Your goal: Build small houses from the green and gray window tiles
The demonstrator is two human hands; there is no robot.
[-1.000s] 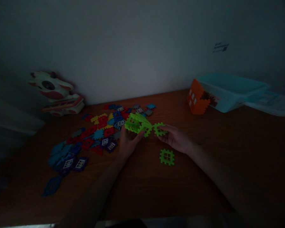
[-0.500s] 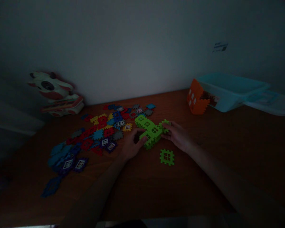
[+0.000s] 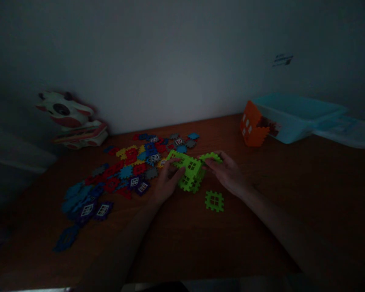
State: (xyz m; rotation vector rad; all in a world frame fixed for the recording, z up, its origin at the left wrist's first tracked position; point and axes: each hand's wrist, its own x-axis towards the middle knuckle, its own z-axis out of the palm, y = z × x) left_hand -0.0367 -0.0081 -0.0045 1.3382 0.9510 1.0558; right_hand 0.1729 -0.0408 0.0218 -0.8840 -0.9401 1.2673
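Gripping was done: boxy lime-green plastic structure point(image 3: 188, 172) by left hand point(image 3: 166, 183), notched lime-green plastic tile point(image 3: 211, 156) by right hand point(image 3: 230, 173).

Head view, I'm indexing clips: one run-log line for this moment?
left hand: holds green assembly | right hand: holds green piece | loose green tile: on table

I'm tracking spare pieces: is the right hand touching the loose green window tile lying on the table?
Apart: the head view shows wooden tabletop between the right hand and the loose green window tile.
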